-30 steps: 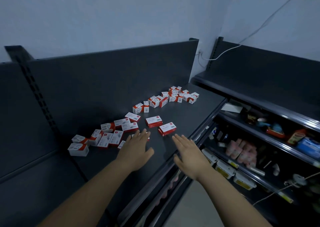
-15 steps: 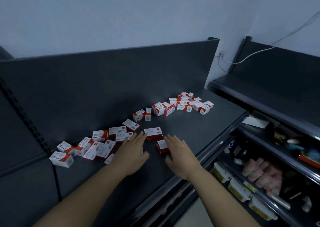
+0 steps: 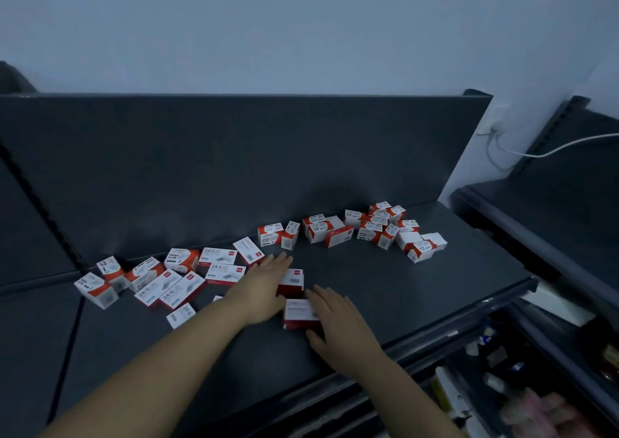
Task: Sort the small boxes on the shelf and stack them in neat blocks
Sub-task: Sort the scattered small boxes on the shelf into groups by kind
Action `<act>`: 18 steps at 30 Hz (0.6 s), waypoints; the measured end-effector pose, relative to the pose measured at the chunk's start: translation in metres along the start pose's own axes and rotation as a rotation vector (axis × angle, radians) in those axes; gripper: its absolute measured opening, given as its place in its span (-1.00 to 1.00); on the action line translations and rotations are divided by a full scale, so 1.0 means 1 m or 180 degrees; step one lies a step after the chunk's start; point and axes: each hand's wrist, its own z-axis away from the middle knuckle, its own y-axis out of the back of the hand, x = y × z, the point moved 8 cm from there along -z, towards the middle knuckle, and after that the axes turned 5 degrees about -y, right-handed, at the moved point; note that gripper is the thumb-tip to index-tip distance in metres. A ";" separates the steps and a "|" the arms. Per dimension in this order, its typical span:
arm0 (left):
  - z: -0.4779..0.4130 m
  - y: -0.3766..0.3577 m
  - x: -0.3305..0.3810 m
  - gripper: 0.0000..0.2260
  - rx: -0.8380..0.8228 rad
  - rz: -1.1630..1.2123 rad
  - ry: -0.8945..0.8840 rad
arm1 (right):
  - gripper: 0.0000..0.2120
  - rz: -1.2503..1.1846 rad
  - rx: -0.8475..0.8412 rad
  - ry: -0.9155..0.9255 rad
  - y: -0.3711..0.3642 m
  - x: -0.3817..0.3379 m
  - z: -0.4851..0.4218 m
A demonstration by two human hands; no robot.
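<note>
So, near flat red-and-white cardboard box (image 3: 299,313): it's sitting mid-shelf towards the front edge, between the two hands. I'm guessing it's being lined up as the start of a block.
Far flat red-and-white cardboard box (image 3: 291,278): it's lying right behind the near one, just about touching it. They're the same flat kind, so pairing them is making sense.
Left hand (image 3: 264,290): it's lying open with the fingers straight, pressing against the left side of the far box. Looks like it's acting as a fence to square things up.
Right hand (image 3: 336,320): it's also flat and relaxed, with the fingers resting over the right end of the near box and the thumb by its front edge. It's sliding more than gripping, as far as I can tell.
Loose flat white boxes marked 24/6 (image 3: 217,256): they're lying scattered face-up just left of the left hand, waiting unsorted.
Chunkier red-and-white paper-clip boxes (image 3: 382,230): they're sitting jumbled further back on the right, with a few more at the far left.
Dark grey metal shelf (image 3: 418,290): it's carrying everything, with plenty of room in front for stacking.
Versus half a second ago: the two flat boxes were sitting apart and skewed, and now they're being brought together one behind the other. Both hands are closing in around them.
</note>
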 end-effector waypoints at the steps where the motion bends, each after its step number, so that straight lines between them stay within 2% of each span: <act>1: -0.003 -0.002 0.000 -0.31 0.0005 0.0076 0.0022 | -0.37 -0.0001 0.0015 0.0083 0.001 -0.001 -0.001; 8: -0.012 -0.003 -0.006 -0.49 0.0207 -0.0054 0.0132 | -0.46 -0.0019 -0.0012 0.0432 0.005 -0.005 -0.012; 13: -0.012 -0.004 -0.012 -0.47 0.0265 -0.0149 0.0219 | -0.48 0.0177 -0.0150 0.0515 0.005 -0.001 -0.019; 18: 0.006 0.007 -0.023 -0.43 0.0529 -0.0013 0.0372 | -0.50 -0.0188 -0.0189 0.0515 0.014 -0.001 -0.028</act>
